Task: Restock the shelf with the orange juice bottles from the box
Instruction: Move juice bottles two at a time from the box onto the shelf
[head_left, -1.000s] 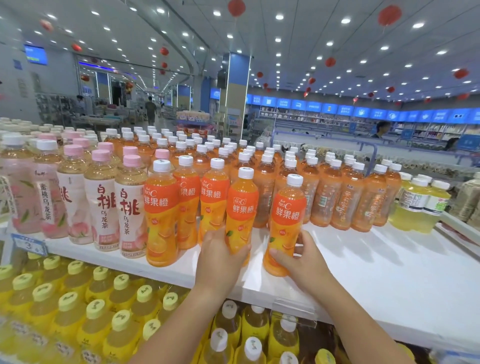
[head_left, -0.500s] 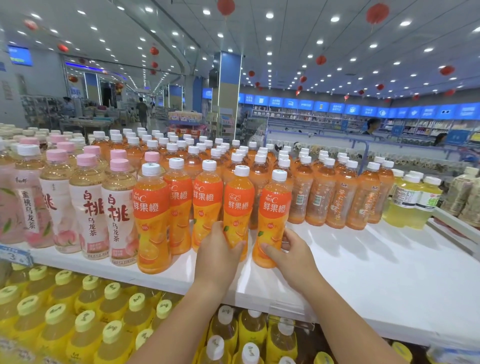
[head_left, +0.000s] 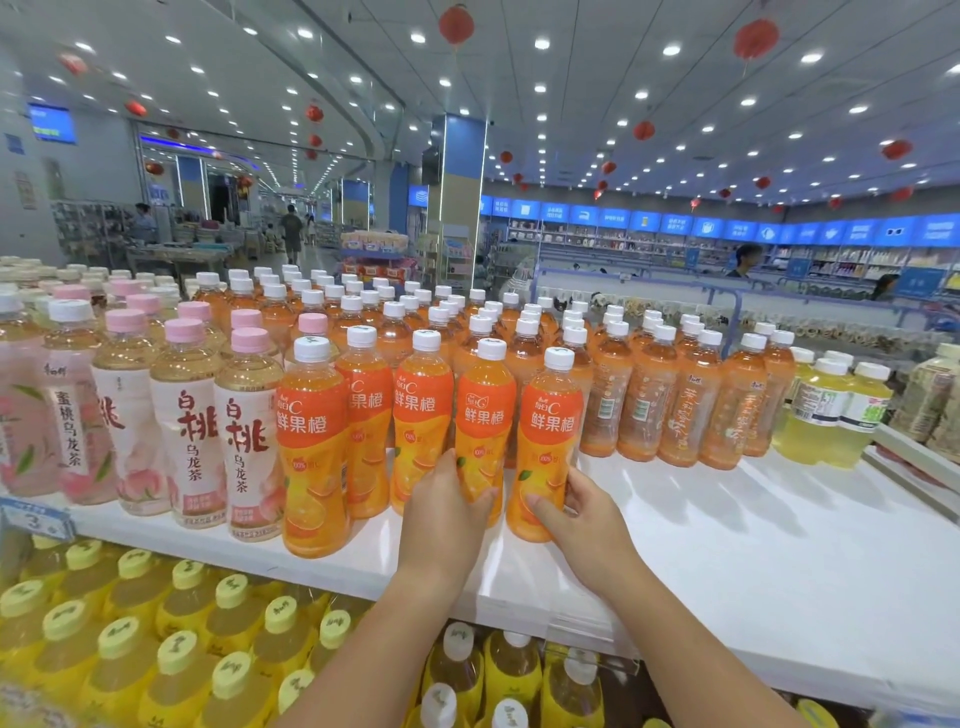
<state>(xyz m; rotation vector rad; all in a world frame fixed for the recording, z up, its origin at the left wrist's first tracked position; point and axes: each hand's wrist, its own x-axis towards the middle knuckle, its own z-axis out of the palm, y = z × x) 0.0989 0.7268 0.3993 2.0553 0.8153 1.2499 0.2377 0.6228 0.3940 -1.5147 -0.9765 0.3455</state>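
Left grip (head_left: 445, 512) grasping orange juice bottle (head_left: 482, 415) at its 12 o'clock, right grip (head_left: 589, 512) grasping end bottle (head_left: 551, 426) at its 11 o'clock, both upright on shelf (head_left: 727, 545)

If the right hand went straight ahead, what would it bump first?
The right hand grips an orange juice bottle. Pushed straight on, that bottle would probably meet the white-capped bottle just behind it, though the gap is hard to judge.
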